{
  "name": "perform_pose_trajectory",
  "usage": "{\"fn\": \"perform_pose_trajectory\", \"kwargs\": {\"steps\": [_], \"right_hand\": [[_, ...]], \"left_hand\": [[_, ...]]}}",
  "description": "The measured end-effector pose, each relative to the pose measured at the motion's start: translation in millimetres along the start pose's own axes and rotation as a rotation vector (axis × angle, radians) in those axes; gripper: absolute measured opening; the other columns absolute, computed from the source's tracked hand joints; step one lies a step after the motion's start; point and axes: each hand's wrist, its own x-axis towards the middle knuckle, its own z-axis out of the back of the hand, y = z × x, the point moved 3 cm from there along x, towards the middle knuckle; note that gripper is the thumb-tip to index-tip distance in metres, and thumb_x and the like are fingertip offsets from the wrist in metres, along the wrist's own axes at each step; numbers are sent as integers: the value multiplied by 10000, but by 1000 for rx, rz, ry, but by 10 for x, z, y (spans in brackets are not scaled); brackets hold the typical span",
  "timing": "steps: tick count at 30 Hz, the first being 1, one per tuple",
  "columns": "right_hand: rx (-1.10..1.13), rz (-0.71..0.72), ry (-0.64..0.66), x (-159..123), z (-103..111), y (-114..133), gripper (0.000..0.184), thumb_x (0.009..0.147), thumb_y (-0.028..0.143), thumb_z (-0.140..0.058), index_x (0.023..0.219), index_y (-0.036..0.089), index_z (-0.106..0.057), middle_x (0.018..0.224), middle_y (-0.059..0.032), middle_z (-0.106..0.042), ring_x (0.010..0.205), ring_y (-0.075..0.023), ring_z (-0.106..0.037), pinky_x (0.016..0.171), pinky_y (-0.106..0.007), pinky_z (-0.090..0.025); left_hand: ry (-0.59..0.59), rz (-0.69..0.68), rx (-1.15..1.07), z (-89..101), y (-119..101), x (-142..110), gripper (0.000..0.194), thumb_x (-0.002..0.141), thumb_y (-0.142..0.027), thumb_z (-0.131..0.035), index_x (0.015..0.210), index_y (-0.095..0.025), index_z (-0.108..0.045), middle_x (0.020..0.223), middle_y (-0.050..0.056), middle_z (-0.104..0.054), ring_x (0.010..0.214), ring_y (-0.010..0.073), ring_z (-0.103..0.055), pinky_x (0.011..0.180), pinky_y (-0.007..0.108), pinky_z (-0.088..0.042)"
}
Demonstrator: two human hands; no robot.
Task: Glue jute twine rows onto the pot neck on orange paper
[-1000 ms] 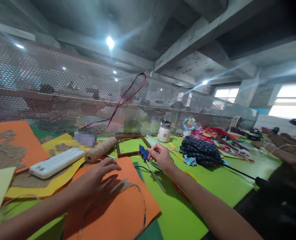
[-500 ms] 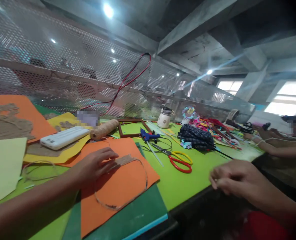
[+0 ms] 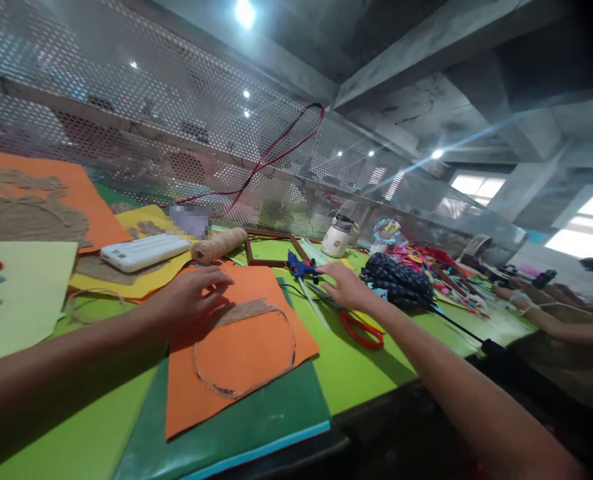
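The left hand (image 3: 196,300) lies over the orange sheet (image 3: 246,373) in the lower middle of the frame, its grip loosely spread with the fingers slightly curled. It hides part of the sheet and the left end of a strip of burlap (image 3: 243,311); whether the fingertips touch the burlap cannot be told. A twine outline (image 3: 293,347) curves down from the strip, its upper left stretch partly covered by the hand's shadow.

The right hand (image 3: 349,285) reaches to the blue glue gun (image 3: 302,267) at the centre, fingertips at its near end. Its thumb side is hard to make out, so I cannot tell whether the grip pinches the gun. This hand and its forearm cover part of the scissors (image 3: 363,331), leaving mainly the red and yellow handles in view.

Left of centre, a blurred patch hides something between the white device (image 3: 146,252) and the red cord (image 3: 263,163). The roll of twine (image 3: 219,245) sits just beside it. On the green counter (image 3: 356,387), the pale yellow sheet (image 3: 21,300) is cut off by the left edge. Another person's arms (image 3: 556,303) at the right edge are dim and partly out of frame.
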Motion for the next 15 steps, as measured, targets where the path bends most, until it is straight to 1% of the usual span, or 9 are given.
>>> {"fn": "perform_pose_trajectory", "kwargs": {"steps": [1, 2, 3, 5, 8, 10, 12, 15], "right_hand": [[-23, 8, -4, 225, -129, 28, 325, 1084, 334, -657, 1371, 184, -683, 1417, -112, -686, 1283, -295, -680, 1083, -525, -579], [-48, -1, -2, 403, -254, 31, 358, 1059, 369, -703, 1368, 190, -672, 1407, -115, -676, 1226, -286, -693, 1035, -519, -603], [-72, -12, 3, 541, -371, 15, 379, 1055, 380, -708, 1377, 185, -661, 1404, -115, -670, 1208, -285, -695, 1013, -513, -610], [-114, -44, 29, 722, -577, -60, 390, 1050, 385, -715, 1379, 184, -655, 1393, -116, -670, 1181, -277, -700, 990, -501, -619], [-151, -76, 61, 870, -803, -195, 391, 1049, 383, -716, 1378, 179, -657, 1392, -119, -670, 1185, -279, -700, 992, -501, -618], [-154, -88, 64, 946, -895, -267, 392, 1047, 380, -718, 1377, 176, -657, 1392, -120, -670, 1190, -282, -698, 996, -504, -616], [-138, -106, 50, 1024, -933, -335, 391, 1046, 381, -720, 1373, 176, -659, 1391, -120, -671, 1193, -283, -697, 999, -506, -615], [-75, -175, -15, 1143, -856, -487, 383, 1048, 381, -718, 1367, 177, -662, 1384, -117, -675, 1186, -280, -700, 995, -503, -616]], "left_hand": [[-3, 3, 6, 21, 5, 6, 394, 947, -444, -512, 1042, -194, -801, 1002, 135, -815, 877, 264, -743, 776, 343, -558], [-3, 4, 11, 41, 5, 7, 384, 941, -429, -508, 1041, -198, -799, 1007, 136, -819, 881, 264, -744, 778, 344, -558], [0, 5, 13, 58, 2, 2, 372, 940, -410, -506, 1043, -200, -795, 1020, 136, -822, 903, 263, -745, 792, 345, -558], [10, 3, 7, 74, -11, -27, 349, 943, -378, -509, 1046, -194, -787, 1035, 129, -821, 942, 251, -738, 821, 341, -555], [10, 7, -17, 54, -6, -104, 343, 975, -382, -526, 1082, -169, -772, 1043, 111, -803, 938, 215, -716, 824, 323, -547], [1, 11, -36, 18, 23, -165, 352, 996, -420, -545, 1100, -165, -765, 1053, 99, -795, 931, 202, -712, 811, 316, -544], [-4, 1, -53, -21, 56, -221, 366, 1015, -457, -543, 1095, -177, -765, 1047, 87, -797, 928, 197, -719, 806, 316, -546], [14, -42, -79, -69, 79, -282, 392, 1042, -495, -516, 1087, -202, -773, 1020, 71, -802, 900, 179, -729, 790, 301, -548]]}}
